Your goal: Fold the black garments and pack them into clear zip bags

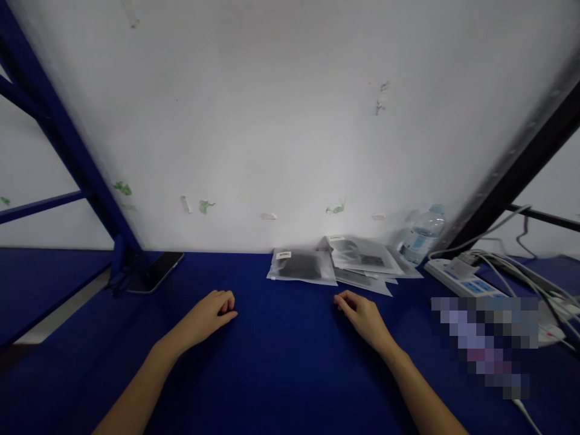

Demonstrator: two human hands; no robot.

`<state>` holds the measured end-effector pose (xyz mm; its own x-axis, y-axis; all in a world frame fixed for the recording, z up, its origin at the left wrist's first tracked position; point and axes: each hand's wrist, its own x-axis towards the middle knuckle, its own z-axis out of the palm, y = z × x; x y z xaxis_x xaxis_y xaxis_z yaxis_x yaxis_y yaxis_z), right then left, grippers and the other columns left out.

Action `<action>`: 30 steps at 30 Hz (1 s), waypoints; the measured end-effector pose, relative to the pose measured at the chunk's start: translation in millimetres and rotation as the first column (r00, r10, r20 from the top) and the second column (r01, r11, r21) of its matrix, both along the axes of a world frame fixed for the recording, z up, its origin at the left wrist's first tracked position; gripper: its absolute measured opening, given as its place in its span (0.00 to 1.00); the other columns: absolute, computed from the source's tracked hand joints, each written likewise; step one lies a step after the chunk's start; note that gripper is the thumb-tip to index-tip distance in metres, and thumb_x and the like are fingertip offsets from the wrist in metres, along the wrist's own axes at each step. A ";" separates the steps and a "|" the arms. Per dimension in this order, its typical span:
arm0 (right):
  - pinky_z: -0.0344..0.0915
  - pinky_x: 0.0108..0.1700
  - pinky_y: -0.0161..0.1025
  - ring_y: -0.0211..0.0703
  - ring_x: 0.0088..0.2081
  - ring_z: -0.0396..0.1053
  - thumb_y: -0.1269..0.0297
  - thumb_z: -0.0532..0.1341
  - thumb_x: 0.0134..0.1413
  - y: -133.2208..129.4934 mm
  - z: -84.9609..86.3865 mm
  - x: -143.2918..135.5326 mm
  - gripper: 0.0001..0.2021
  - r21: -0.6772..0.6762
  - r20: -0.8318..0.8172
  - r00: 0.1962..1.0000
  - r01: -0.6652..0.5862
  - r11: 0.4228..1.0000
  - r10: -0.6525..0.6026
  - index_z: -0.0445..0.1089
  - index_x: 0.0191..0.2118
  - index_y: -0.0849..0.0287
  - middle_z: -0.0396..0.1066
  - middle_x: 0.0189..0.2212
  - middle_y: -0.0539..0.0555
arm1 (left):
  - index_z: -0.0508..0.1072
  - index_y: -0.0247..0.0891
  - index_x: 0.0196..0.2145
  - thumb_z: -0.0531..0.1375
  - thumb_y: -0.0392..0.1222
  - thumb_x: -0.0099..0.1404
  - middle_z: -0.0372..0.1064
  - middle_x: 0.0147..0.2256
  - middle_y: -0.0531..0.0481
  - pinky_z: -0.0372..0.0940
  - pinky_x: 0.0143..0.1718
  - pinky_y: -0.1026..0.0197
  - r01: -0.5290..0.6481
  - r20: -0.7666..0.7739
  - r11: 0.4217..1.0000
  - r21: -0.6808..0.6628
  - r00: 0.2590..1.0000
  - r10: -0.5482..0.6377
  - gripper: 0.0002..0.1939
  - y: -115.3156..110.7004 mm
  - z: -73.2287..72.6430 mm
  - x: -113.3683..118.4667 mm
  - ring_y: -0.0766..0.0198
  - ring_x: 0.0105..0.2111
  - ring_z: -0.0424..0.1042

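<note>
Blue tabletop (pixel 272 368): left hand (pixel 211 314) bare, thumb apart from fingers; right hand (pixel 362 317) loosely curled, fingertip contact unclear. Plastic bags (pixel 347 258) lie just beyond the right fingers, presumably wallside to save room.

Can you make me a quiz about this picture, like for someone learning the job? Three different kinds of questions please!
1. Pick one: which hand is nearer the plastic bags, the left hand or the right hand?
2. True or false: the phone lies on top of the power strip.
3. Fill in: seen in the picture, the bottle is to the ___ of the plastic bags.

Key:
1. The right hand.
2. False; the phone lies far over on the left.
3. Right.
</note>
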<state>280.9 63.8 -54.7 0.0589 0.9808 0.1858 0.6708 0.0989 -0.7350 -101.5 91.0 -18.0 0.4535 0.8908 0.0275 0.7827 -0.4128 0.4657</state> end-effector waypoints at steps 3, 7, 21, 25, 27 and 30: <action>0.62 0.34 0.38 0.45 0.30 0.71 0.48 0.53 0.57 -0.7 2.7 -1.1 0.17 -0.001 0.009 1.000 0.000 1.000 0.000 0.70 0.31 0.55 0.74 0.26 0.51 | 0.65 0.41 0.31 0.56 0.46 0.64 0.63 0.29 0.53 0.58 0.34 0.60 -0.005 0.007 1.000 -0.004 1.000 0.005 0.07 -0.4 0.4 0.6 0.59 0.33 0.63; 0.62 0.33 0.37 0.45 0.29 0.71 0.48 0.53 0.56 -1.4 4.8 -2.3 0.17 0.003 0.014 1.000 0.001 1.000 -0.001 0.70 0.30 0.55 0.74 0.25 0.51 | 0.65 0.41 0.31 0.55 0.46 0.64 0.62 0.28 0.53 0.58 0.34 0.60 -0.007 0.012 1.000 -0.007 1.000 0.007 0.07 -0.1 0.3 1.0 0.59 0.32 0.63; 0.62 0.33 0.36 0.44 0.29 0.71 0.49 0.53 0.56 -0.5 3.8 -2.1 0.17 0.006 0.021 1.000 0.011 1.000 -0.011 0.71 0.30 0.54 0.74 0.25 0.51 | 0.65 0.41 0.31 0.55 0.45 0.63 0.62 0.29 0.53 0.56 0.34 0.60 -0.012 -0.013 1.000 -0.004 1.000 0.012 0.07 1.3 -2.2 0.5 0.59 0.33 0.62; 0.62 0.33 0.36 0.44 0.29 0.72 0.48 0.54 0.56 -0.7 5.3 -2.8 0.17 0.008 0.017 1.000 0.008 1.000 -0.008 0.71 0.30 0.54 0.74 0.25 0.51 | 0.65 0.41 0.31 0.55 0.46 0.64 0.63 0.29 0.53 0.56 0.34 0.60 -0.018 -0.014 1.000 -0.013 1.000 0.018 0.07 0.8 -1.3 0.8 0.59 0.33 0.63; 0.62 0.33 0.37 0.44 0.29 0.71 0.48 0.54 0.55 -0.8 6.1 -3.1 0.17 0.006 0.019 1.000 0.008 1.000 -0.008 0.71 0.30 0.55 0.74 0.25 0.51 | 0.65 0.40 0.31 0.55 0.45 0.64 0.63 0.29 0.53 0.56 0.34 0.60 -0.019 -0.019 1.000 -0.011 1.000 0.019 0.07 0.9 -1.4 0.7 0.59 0.33 0.62; 0.62 0.33 0.37 0.44 0.29 0.72 0.48 0.53 0.55 -0.9 6.4 -3.1 0.17 0.003 0.020 1.000 0.008 1.000 -0.008 0.71 0.30 0.55 0.74 0.25 0.51 | 0.65 0.41 0.31 0.55 0.45 0.64 0.63 0.29 0.53 0.56 0.34 0.60 -0.011 -0.029 1.000 -0.005 1.000 0.011 0.07 1.3 -2.0 0.5 0.59 0.33 0.62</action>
<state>277.8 62.9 -48.3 0.0631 0.9797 0.1902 0.6860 0.0958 -0.7212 -101.0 92.4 -20.0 0.4442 0.8959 0.0098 0.8003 -0.4016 0.4452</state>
